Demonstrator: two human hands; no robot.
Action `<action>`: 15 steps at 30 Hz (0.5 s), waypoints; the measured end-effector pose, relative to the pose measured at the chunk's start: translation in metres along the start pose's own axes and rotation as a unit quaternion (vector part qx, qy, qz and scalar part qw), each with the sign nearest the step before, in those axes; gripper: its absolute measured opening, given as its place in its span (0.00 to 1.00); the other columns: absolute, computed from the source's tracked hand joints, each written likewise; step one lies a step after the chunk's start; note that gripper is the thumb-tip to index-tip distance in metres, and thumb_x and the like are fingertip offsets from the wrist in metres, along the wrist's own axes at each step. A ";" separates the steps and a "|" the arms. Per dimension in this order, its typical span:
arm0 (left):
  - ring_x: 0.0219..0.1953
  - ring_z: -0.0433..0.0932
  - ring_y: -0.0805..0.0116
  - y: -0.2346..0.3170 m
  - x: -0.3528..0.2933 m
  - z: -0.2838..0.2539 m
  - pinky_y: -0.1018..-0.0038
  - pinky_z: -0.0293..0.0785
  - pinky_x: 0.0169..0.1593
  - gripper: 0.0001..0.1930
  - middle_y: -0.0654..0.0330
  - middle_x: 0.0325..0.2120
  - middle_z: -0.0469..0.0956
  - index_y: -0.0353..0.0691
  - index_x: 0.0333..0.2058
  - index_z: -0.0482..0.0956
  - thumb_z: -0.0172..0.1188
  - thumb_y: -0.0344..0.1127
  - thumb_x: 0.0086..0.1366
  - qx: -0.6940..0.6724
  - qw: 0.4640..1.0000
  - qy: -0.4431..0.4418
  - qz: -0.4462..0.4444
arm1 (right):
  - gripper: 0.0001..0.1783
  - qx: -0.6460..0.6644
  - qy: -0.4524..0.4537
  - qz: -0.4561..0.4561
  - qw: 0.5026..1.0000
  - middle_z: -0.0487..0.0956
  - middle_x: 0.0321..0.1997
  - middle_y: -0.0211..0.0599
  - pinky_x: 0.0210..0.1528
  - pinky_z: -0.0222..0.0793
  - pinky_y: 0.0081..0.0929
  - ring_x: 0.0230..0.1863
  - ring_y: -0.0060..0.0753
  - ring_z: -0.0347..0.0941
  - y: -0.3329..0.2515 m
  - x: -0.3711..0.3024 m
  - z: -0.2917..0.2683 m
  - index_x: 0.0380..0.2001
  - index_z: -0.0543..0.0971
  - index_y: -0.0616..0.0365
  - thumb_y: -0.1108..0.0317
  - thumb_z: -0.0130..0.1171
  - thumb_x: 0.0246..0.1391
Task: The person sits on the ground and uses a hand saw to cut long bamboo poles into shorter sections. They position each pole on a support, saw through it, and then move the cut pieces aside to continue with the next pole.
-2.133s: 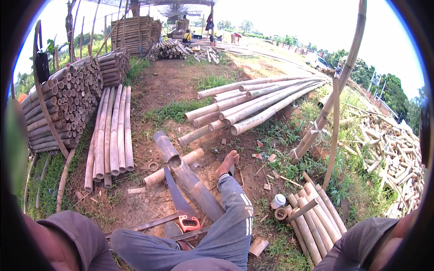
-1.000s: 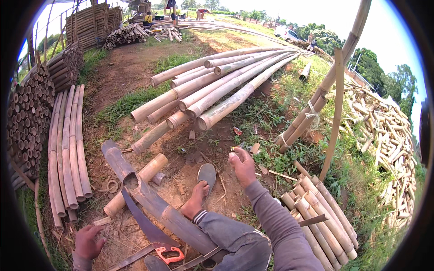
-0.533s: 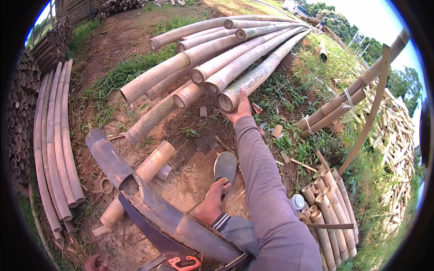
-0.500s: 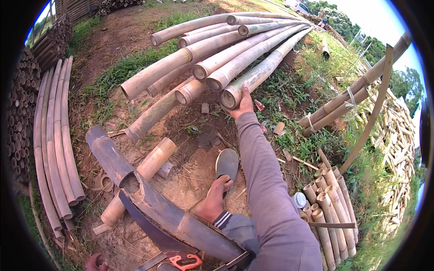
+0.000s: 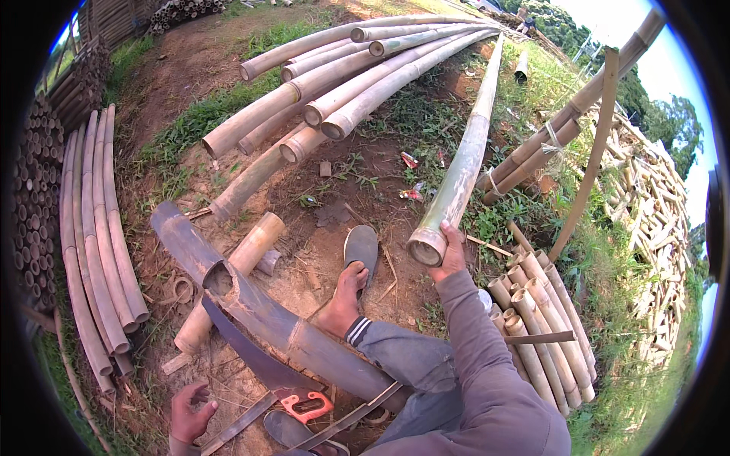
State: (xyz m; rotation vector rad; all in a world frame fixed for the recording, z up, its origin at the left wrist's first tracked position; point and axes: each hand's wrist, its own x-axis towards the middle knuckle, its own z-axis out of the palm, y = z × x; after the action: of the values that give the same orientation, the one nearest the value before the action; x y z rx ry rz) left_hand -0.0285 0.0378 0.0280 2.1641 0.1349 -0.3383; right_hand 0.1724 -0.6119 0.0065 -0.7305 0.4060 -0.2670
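Note:
My right hand (image 5: 450, 254) grips the near end of a long greenish bamboo pole (image 5: 460, 171), which runs away from me apart from the other poles. My left hand (image 5: 192, 410) is at the lower left, fingers loosely bent and apart, holding nothing. Close to it lies a handsaw (image 5: 258, 361) with an orange handle. A thick dark bamboo piece (image 5: 304, 334) with a broken opening slants in front of my leg, across a shorter, paler bamboo log (image 5: 228, 289).
Several long bamboo poles (image 5: 380, 99) fan out ahead. Cut bamboo pieces (image 5: 536, 327) are bundled at the right, below two tied poles (image 5: 532, 156) and a bamboo strip (image 5: 589, 167). More poles (image 5: 95, 228) lie at the left beside a stack (image 5: 34, 190). My sandalled foot (image 5: 346, 289) rests on the soil.
My right hand has drawn the greenish pole's near end away from the other poles, rightward and toward me. My left hand has come further into view at the lower left.

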 end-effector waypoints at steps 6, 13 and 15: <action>0.53 0.86 0.47 0.171 0.039 0.086 0.58 0.79 0.60 0.45 0.42 0.48 0.86 0.38 0.67 0.73 0.78 0.57 0.58 0.092 0.943 -0.249 0.201 | 0.26 -0.075 0.051 0.044 0.995 0.81 0.52 0.38 0.54 0.82 0.34 0.52 0.31 0.82 0.084 -0.233 0.042 0.60 0.72 0.61 0.65 0.69 0.64; 0.63 0.77 0.51 0.203 0.058 0.113 0.61 0.69 0.69 0.60 0.43 0.60 0.78 0.31 0.73 0.61 0.83 0.57 0.50 0.087 0.939 -0.301 0.141 | 0.50 -0.306 -0.250 0.153 0.906 0.71 0.68 0.57 0.69 0.72 0.45 0.69 0.47 0.72 0.198 -0.431 0.098 0.75 0.52 0.67 0.52 0.69 0.66; 0.62 0.76 0.56 0.139 0.041 0.069 0.62 0.69 0.69 0.58 0.47 0.60 0.78 0.31 0.71 0.65 0.85 0.52 0.47 -0.062 0.926 -0.372 0.009 | 0.51 -0.334 -0.386 0.198 0.837 0.69 0.70 0.60 0.73 0.67 0.47 0.72 0.50 0.70 0.203 -0.437 0.068 0.76 0.52 0.69 0.50 0.67 0.67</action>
State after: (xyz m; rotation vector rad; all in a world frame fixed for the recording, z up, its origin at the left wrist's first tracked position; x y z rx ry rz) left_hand 0.0288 -0.0999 0.0875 1.7762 -0.2862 -1.0789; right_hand -0.1669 -0.2630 0.0274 -1.3369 -0.1566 0.5989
